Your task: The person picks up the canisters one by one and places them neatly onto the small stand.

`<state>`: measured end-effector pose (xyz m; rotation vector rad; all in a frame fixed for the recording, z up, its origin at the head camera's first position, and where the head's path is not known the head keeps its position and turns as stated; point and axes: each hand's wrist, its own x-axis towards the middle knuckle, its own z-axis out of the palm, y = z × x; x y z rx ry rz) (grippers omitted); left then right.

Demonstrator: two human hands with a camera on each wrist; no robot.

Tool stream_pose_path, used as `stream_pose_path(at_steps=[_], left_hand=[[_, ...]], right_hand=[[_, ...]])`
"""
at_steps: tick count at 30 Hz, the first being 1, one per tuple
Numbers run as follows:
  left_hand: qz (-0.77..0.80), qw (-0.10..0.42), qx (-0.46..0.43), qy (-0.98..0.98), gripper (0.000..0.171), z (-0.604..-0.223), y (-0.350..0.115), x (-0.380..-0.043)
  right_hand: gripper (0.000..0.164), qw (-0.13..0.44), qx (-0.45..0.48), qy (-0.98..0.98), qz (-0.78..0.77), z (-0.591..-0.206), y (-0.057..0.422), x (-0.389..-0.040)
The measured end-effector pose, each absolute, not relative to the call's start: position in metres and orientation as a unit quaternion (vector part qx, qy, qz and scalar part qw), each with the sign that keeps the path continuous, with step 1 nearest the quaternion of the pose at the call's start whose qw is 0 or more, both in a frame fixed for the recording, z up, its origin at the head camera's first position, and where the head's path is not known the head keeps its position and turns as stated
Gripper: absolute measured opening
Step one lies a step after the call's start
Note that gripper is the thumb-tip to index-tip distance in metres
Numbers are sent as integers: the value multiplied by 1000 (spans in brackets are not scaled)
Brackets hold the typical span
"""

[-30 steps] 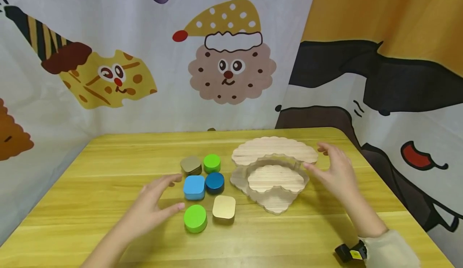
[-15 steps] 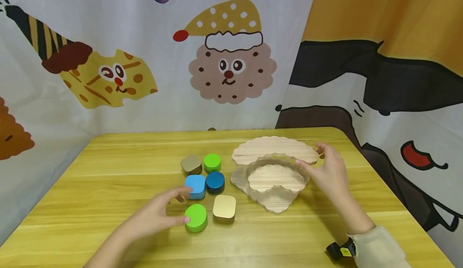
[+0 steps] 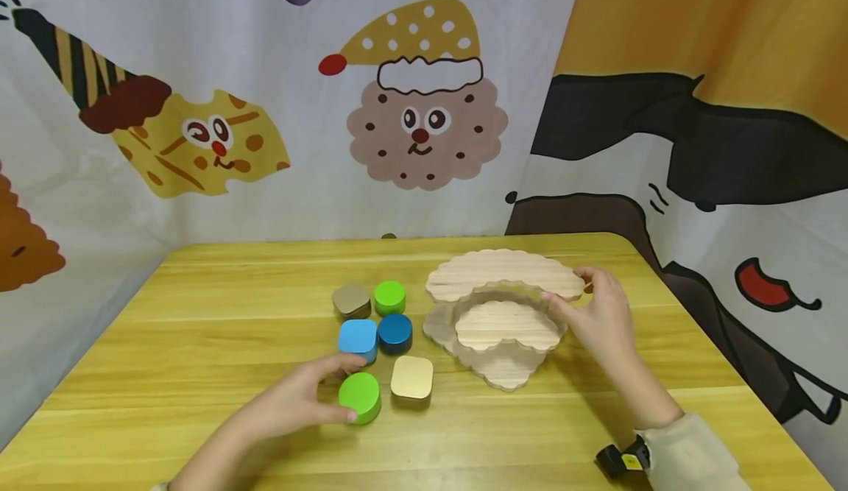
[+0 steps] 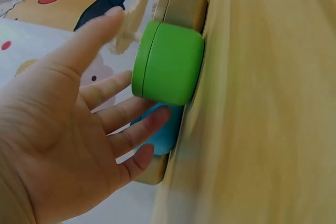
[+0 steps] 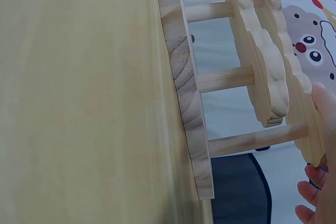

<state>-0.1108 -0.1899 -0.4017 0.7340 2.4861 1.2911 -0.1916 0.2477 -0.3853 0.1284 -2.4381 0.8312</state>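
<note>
My left hand [image 3: 294,395] is around a green round block [image 3: 360,397], its thumb tip at the near side and its forefinger behind. In the left wrist view the fingers spread loosely beside that block, the thumb apart from it. A light blue rounded-square block [image 3: 358,338] lies just behind the forefinger. My right hand [image 3: 599,322] holds the right end of the top tier of a wooden tiered stand [image 3: 503,274], thumb on its near face and fingers at its outer edge. The stand's scalloped tiers are joined by round pegs [image 5: 226,80], seen in the right wrist view.
Beside the green block are a cream rounded-square block [image 3: 412,378], a dark blue round block [image 3: 395,333], a second green round block [image 3: 389,297] and a tan block [image 3: 351,300]. The yellow wooden table [image 3: 165,344] ends at a printed curtain [image 3: 252,20]. A black device [image 3: 619,460] is at the right wrist.
My left hand has moved right and slightly toward me, from the left of the blocks to around the near green one. My right hand has moved left onto the stand's end.
</note>
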Motion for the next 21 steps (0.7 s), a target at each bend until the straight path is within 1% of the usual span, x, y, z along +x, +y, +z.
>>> stream_pose_path(at_steps=[3, 8, 16, 21], left_hand=[[438, 136, 250, 853, 64, -404, -188, -113], [436, 142, 252, 852, 59, -406, -187, -114], [436, 150, 252, 851, 60, -403, -187, -115], [436, 149, 259, 849, 60, -405, -186, -116]], right_hand=[[67, 278, 46, -907, 312, -386, 248, -191], [67, 277, 45, -905, 318, -387, 248, -191], [67, 279, 44, -904, 320, -387, 248, -190], [68, 270, 40, -906, 325, -387, 247, -191]])
